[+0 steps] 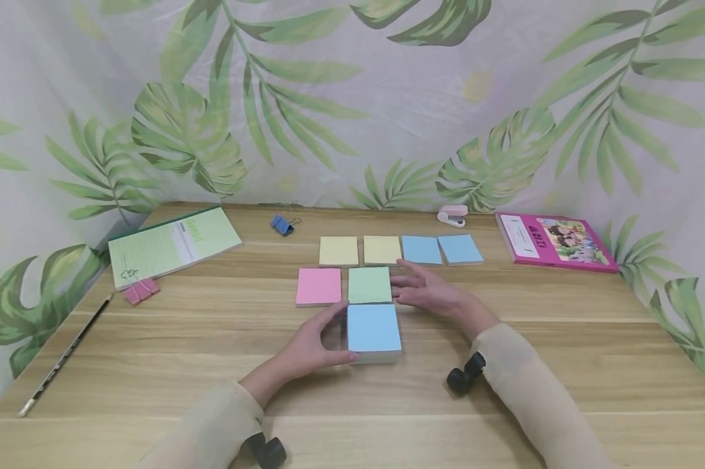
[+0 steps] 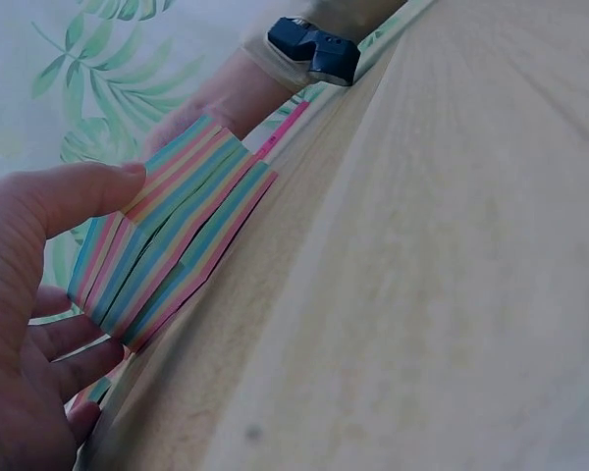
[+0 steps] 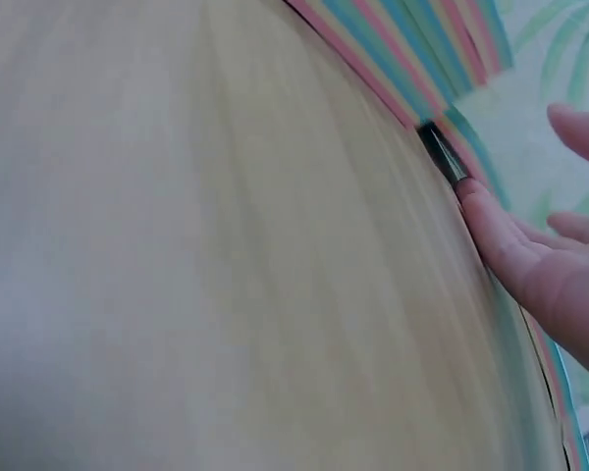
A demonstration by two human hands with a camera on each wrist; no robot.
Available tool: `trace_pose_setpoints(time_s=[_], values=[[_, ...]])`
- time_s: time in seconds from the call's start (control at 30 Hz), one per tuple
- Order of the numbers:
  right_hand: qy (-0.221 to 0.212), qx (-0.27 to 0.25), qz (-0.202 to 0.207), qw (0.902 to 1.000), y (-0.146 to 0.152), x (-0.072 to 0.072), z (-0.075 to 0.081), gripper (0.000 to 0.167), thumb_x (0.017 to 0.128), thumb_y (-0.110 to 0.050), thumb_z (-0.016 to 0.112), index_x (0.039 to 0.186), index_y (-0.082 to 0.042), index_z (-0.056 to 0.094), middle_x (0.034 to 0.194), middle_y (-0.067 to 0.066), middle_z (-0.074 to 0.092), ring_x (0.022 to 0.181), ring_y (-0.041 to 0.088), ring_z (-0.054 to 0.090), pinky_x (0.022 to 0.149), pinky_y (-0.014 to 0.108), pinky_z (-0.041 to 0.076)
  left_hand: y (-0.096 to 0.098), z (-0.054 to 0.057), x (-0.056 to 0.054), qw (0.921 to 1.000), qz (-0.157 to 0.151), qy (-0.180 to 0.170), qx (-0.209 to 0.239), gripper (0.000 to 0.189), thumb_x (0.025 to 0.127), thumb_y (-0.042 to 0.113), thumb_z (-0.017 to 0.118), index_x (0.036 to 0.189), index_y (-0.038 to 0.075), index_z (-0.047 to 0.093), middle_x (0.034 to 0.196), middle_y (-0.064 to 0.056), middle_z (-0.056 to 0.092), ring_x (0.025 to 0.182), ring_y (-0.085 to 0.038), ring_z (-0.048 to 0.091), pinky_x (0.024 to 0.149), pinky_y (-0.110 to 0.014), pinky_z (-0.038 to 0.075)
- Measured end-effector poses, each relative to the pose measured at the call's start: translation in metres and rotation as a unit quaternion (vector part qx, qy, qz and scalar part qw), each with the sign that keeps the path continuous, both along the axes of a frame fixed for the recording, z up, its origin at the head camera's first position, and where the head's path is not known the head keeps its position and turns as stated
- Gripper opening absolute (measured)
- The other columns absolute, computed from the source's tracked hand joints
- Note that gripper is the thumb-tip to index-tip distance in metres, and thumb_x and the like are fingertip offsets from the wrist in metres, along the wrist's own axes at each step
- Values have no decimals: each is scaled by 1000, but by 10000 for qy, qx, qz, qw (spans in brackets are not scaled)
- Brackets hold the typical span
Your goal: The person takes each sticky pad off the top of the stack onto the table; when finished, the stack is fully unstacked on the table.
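In the head view a thick stack of sticky notes (image 1: 374, 329), blue on top, sits on the table. My left hand (image 1: 308, 348) grips its left side, thumb at the front edge. The left wrist view shows the stack's striped layers (image 2: 177, 226) beside the thumb. My right hand (image 1: 429, 291) is beside a green sticky note pad (image 1: 369, 284), its fingers extended and apart. A small dark, shiny-tipped object (image 3: 442, 155) shows right at a right fingertip in the right wrist view; I cannot tell what it is. A pink pad (image 1: 319, 286) lies left of the green one.
Behind lie two yellow pads (image 1: 337, 251) and two blue pads (image 1: 421, 249). A blue binder clip (image 1: 282, 225), a stapler (image 1: 452, 215) and a pink book (image 1: 558, 241) are farther back. On the left are a green notebook (image 1: 176, 246), a pink clip (image 1: 141, 291) and a pencil (image 1: 65, 355).
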State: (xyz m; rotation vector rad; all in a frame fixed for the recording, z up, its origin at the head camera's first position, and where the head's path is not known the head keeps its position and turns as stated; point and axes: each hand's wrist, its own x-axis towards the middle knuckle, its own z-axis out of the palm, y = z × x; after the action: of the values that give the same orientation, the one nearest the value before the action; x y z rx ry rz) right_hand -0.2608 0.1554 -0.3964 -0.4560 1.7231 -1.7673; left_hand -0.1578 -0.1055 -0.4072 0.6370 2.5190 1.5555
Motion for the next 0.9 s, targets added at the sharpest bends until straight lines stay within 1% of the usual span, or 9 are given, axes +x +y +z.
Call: trace_pose_setpoints(time_s=[0.03, 0.17, 0.23, 0.27, 0.43, 0.5, 0.67, 0.77, 0.9], values=[[40, -73, 35, 10000, 4, 2, 1, 73, 84, 5, 49, 139, -12, 6, 135, 22, 24, 117, 31, 35, 92, 36, 34, 0, 2, 1, 10000, 8, -37, -18, 84, 65, 34, 75, 133, 9, 32, 130, -5, 37, 120, -18, 29, 99, -39, 21], [300, -327, 225, 9988, 17, 12, 5, 66, 85, 10, 43, 138, -8, 8, 135, 25, 20, 118, 36, 31, 94, 38, 32, 2, 21, 11, 9998, -6, -184, -27, 80, 67, 22, 74, 132, 3, 31, 131, -11, 36, 121, -23, 28, 99, -41, 21], [510, -312, 331, 9977, 21, 21, 9, 67, 84, 9, 45, 138, -8, 9, 135, 26, 20, 118, 38, 30, 93, 40, 32, 2, 25, 12, 9998, -28, -173, 14, 78, 68, 20, 74, 131, 2, 32, 131, -12, 36, 121, -24, 29, 99, -42, 22], [576, -305, 392, 9971, 22, 26, 11, 67, 84, 9, 46, 138, -7, 9, 134, 27, 20, 118, 39, 29, 93, 41, 32, 2, 23, 11, 9999, -45, -131, 10, 79, 68, 23, 74, 132, 3, 32, 131, -10, 37, 121, -22, 30, 98, -41, 23], [1080, 64, 772, 9911, 14, 50, 11, 76, 79, 2, 56, 137, -4, 7, 132, 26, 25, 117, 37, 30, 92, 43, 32, 0, -2, -2, 9999, -58, 101, 2, 83, 65, 35, 74, 133, 11, 33, 130, 0, 38, 119, -15, 31, 98, -37, 24], [1351, 232, 878, 9867, 7, 56, 9, 79, 78, -2, 60, 137, -2, 7, 131, 27, 27, 117, 36, 31, 93, 44, 31, 0, -2, -2, 9999, -60, 86, 14, 83, 65, 32, 75, 133, 11, 33, 130, -1, 38, 119, -16, 31, 98, -37, 23], [1864, 852, 704, 9762, -8, 74, 16, 88, 72, -11, 69, 136, 0, 10, 127, 24, 31, 115, 33, 32, 95, 45, 28, 2, 18, 7, 9999, -92, -21, 138, 78, 67, 20, 74, 131, 4, 33, 129, -10, 38, 119, -23, 31, 98, -42, 22], [1902, 1161, 526, 9734, -13, 83, 23, 89, 70, -14, 71, 136, -2, 12, 124, 19, 33, 113, 30, 32, 94, 45, 28, 4, 31, 13, 9999, -93, -88, 117, 75, 68, 17, 73, 131, 2, 33, 129, -13, 38, 119, -25, 31, 98, -43, 22], [2022, 1404, 345, 9686, -14, 84, 16, 88, 70, -15, 72, 136, -5, 16, 122, 14, 35, 111, 26, 34, 93, 43, 31, 5, 35, 15, 9999, -80, -115, 43, 75, 68, 15, 73, 131, 4, 33, 128, -13, 38, 119, -25, 31, 98, -41, 23]])
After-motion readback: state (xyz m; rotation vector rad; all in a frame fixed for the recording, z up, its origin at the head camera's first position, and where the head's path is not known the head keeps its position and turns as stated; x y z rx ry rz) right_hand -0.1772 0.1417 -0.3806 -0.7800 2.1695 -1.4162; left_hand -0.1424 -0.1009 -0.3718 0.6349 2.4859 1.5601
